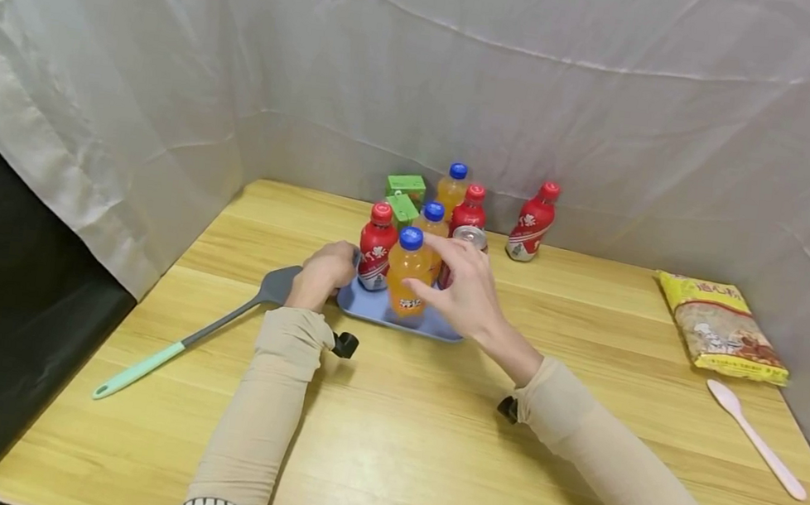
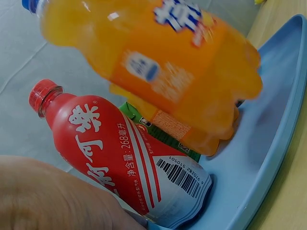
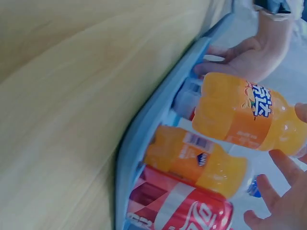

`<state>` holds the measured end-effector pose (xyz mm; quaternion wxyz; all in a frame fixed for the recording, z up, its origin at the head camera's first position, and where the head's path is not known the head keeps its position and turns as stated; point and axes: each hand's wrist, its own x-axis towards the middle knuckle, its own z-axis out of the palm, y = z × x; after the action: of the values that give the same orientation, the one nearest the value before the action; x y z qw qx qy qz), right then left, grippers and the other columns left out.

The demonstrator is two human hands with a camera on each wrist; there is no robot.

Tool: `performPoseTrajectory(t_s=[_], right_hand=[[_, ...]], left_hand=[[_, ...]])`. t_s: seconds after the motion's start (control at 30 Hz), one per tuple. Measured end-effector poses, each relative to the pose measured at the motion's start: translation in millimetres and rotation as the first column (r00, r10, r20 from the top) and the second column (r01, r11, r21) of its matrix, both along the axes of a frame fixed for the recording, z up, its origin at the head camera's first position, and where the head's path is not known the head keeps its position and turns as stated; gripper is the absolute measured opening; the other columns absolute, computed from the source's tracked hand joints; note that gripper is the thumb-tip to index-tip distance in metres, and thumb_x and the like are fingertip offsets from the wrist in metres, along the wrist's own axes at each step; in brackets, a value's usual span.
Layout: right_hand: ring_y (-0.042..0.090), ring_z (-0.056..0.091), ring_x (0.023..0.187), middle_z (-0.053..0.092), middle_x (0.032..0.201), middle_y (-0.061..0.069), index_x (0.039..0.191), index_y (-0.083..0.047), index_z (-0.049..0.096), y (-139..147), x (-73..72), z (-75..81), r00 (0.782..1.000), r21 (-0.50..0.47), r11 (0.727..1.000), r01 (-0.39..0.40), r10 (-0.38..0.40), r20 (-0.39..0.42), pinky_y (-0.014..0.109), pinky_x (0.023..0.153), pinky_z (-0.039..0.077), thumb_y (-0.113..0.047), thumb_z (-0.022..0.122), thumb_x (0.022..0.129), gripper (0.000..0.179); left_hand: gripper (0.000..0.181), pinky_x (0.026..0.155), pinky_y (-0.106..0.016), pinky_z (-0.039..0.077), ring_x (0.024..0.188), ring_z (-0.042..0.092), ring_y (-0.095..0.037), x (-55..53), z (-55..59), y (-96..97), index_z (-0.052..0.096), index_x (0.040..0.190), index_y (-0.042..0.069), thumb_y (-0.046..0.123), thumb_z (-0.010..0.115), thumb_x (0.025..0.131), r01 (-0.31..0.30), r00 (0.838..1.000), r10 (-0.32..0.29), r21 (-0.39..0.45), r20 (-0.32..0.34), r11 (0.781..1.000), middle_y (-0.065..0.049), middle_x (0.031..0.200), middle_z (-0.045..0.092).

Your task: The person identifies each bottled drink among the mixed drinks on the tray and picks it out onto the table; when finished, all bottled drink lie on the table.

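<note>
My right hand (image 1: 467, 289) pinches an orange soda bottle (image 1: 408, 274) with a blue cap by its upper part. The bottle's base is over the front of a blue tray (image 1: 369, 307); in the left wrist view the bottle (image 2: 158, 62) tilts above the tray floor. My left hand (image 1: 323, 272) grips the tray's left edge, beside a red cola bottle (image 2: 110, 143) standing on it. Behind the held bottle stand another orange soda bottle (image 3: 196, 158) and a red cola can (image 3: 180, 201), both on the tray.
At the back are green boxes (image 1: 406, 186), a further orange bottle (image 1: 451, 189) and red bottles, one (image 1: 532, 224) apart to the right. A spatula (image 1: 216, 327) lies left of the tray. A yellow food bag (image 1: 725, 329) and a pink spoon (image 1: 755, 438) lie far right.
</note>
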<state>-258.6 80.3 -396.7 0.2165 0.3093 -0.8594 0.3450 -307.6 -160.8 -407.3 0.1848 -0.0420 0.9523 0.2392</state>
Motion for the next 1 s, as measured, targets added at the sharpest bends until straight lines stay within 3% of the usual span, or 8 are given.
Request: performPoseTrajectory(t_s=[0.27,0.47,0.67,0.9,1.0], right_hand=[[0.028,0.065,0.128,0.067,0.143,0.009,0.146,-0.012,0.061,2,13.9,19.6,0.977,-0.185,0.977,-0.103,0.134,0.167,0.054,0.105,0.057,-0.017,0.086,0.089,0.062],[0.035,0.067,0.122,0.064,0.140,0.012,0.149,-0.014,0.057,9,25.8,36.5,0.935,-0.300,0.951,-0.071,0.169,0.313,0.059,0.104,0.056,-0.013,0.081,0.093,0.062],[0.028,0.066,0.125,0.065,0.142,0.008,0.147,-0.016,0.058,20,24.9,47.7,0.934,-0.378,0.923,-0.075,0.198,0.298,0.054,0.104,0.055,-0.007,0.079,0.093,0.059],[0.018,0.068,0.114,0.066,0.134,0.004,0.149,-0.016,0.057,33,21.7,54.0,0.949,-0.483,0.876,-0.002,0.155,0.276,0.026,0.097,0.059,-0.005,0.076,0.095,0.057],[0.016,0.067,0.112,0.065,0.133,0.002,0.151,-0.016,0.055,38,20.4,54.3,0.955,-0.517,0.855,0.042,0.117,0.272,0.022,0.095,0.059,-0.008,0.072,0.099,0.056]], left_hand=[[0.048,0.065,-0.032,0.052,0.079,0.063,-0.023,-0.6,-1.1,0.0,0.054,0.151,0.009,0.009,0.046,0.103,0.007,1.000,-0.007,0.009,-0.004,1.000,-0.018,0.139,0.062],[0.048,0.063,-0.031,0.051,0.080,0.062,-0.023,0.2,-2.2,0.0,0.054,0.151,0.009,0.010,0.047,0.103,0.010,1.000,-0.010,0.010,-0.008,1.000,-0.017,0.138,0.061],[0.052,0.063,-0.030,0.052,0.081,0.063,-0.024,0.6,0.1,0.3,0.049,0.156,0.010,0.010,0.046,0.104,0.009,1.000,-0.009,0.019,-0.001,1.000,-0.017,0.144,0.059],[0.053,0.064,-0.029,0.052,0.090,0.062,-0.025,1.9,2.2,1.0,0.047,0.158,0.008,0.010,0.047,0.105,0.013,1.000,-0.013,0.022,0.011,1.000,-0.017,0.145,0.058],[0.053,0.064,-0.030,0.052,0.087,0.062,-0.025,2.3,1.9,0.6,0.047,0.157,0.008,0.010,0.047,0.104,0.014,1.000,-0.015,0.021,0.005,1.000,-0.017,0.145,0.058]])
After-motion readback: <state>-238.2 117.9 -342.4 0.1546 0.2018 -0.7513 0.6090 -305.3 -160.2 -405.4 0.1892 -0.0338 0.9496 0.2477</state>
